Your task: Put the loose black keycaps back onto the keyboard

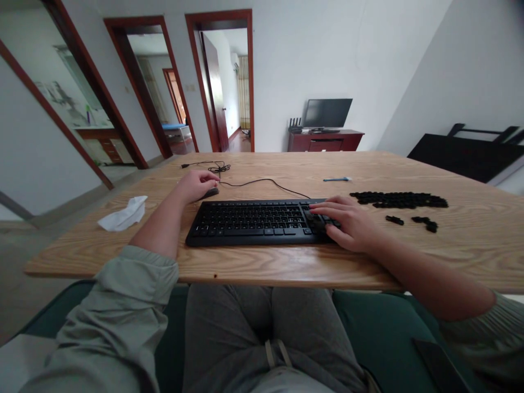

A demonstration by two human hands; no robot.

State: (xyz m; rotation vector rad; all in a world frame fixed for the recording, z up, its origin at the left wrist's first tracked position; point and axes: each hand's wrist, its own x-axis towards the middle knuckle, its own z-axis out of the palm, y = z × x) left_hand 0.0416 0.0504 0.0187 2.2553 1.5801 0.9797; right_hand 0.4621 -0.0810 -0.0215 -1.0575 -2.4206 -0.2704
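A black keyboard (245, 240) lies along the front of the wooden table, most of its keys without their caps and showing bare sockets; a few wide caps line its lower row. My right hand (347, 221) rests over its right end, fingers stretched across the number pad, thumb apart from them. Dark keys show between thumb and fingers. Beyond the keyboard's upper left corner, my left hand (196, 185) is closed, fingertips bent together. A small dark object (210, 192) sits under that hand, partly covered; its kind is unclear, as is whatever the fingers hold.
Rows of black keycaps (399, 199) lie right of the keyboard, with loose caps (426, 222) and one longer cap (394, 220) nearer. A blue brush-like stick (337, 179) lies behind. A cable (257, 180) runs back left. White tissue (124, 214) lies left.
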